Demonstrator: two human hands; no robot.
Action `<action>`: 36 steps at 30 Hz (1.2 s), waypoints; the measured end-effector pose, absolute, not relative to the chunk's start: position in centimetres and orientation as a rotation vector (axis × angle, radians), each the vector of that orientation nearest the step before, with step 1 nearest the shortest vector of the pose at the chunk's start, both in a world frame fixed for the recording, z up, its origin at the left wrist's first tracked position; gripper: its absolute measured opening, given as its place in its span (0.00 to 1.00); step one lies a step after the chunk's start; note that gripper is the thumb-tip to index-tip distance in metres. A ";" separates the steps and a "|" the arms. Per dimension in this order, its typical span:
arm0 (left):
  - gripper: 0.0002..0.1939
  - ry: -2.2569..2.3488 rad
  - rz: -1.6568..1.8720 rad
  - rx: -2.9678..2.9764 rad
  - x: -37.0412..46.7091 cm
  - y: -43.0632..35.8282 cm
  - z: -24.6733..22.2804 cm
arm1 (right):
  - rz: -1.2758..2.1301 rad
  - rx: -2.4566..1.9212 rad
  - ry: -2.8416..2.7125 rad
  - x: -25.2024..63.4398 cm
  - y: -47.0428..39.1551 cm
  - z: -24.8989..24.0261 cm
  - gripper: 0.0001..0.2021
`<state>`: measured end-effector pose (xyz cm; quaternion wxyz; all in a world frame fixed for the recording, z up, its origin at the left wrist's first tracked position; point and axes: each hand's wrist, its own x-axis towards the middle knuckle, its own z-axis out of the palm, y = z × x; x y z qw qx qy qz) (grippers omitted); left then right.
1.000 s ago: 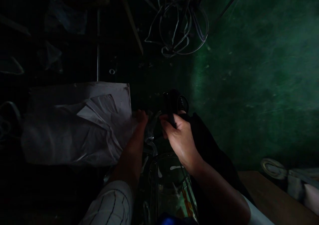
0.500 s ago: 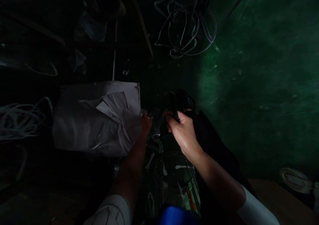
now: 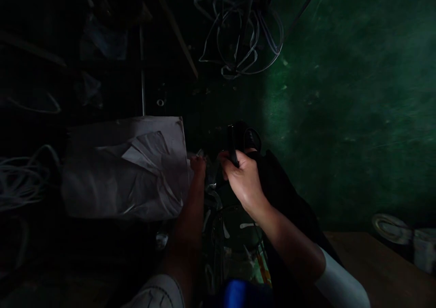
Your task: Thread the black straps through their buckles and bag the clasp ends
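Observation:
My right hand (image 3: 242, 169) is closed around a slim black object (image 3: 232, 142), which points up and away past the thumb; its kind is too dark to tell. To the left, my left hand (image 3: 198, 163) is in shadow with its fingers curled, beside the right edge of a large crumpled grey-white paper or cloth bundle (image 3: 129, 176). Some pale, see-through material shows around those fingers, but what they grip is hard to make out. A small gap separates the two hands. Just beyond the black object is a black shoe (image 3: 250, 137).
Below my hands stands a wire-framed stool or basket (image 3: 221, 235). White cord coils (image 3: 22, 181) lie at the left, and bent wire loops (image 3: 245, 44) are at the top. A brown board (image 3: 368, 262) lies at lower right on the green floor (image 3: 357, 94).
The whole view has shifted, so the bundle, wires and floor items appear further left. Both hands keep nearly the same pose, and the right still holds the black object.

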<state>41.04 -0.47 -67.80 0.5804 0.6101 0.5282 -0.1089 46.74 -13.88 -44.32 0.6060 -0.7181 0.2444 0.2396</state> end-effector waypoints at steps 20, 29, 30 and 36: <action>0.09 1.203 0.155 0.451 22.1 -3.4 -28.0 | 0.730 -1.475 0.073 34.5 -19.4 -30.8 0.20; 0.10 0.959 0.222 0.564 16.4 -6.6 -19.2 | 1.001 -1.657 -0.430 23.5 -19.8 -17.7 0.19; 0.12 0.925 0.270 0.606 15.2 -7.0 -18.3 | 1.006 -1.657 -0.439 22.3 -19.5 -16.9 0.17; 0.14 0.850 0.433 0.979 10.1 -6.8 -17.1 | 0.812 -1.643 -0.606 22.7 -13.4 -12.4 0.14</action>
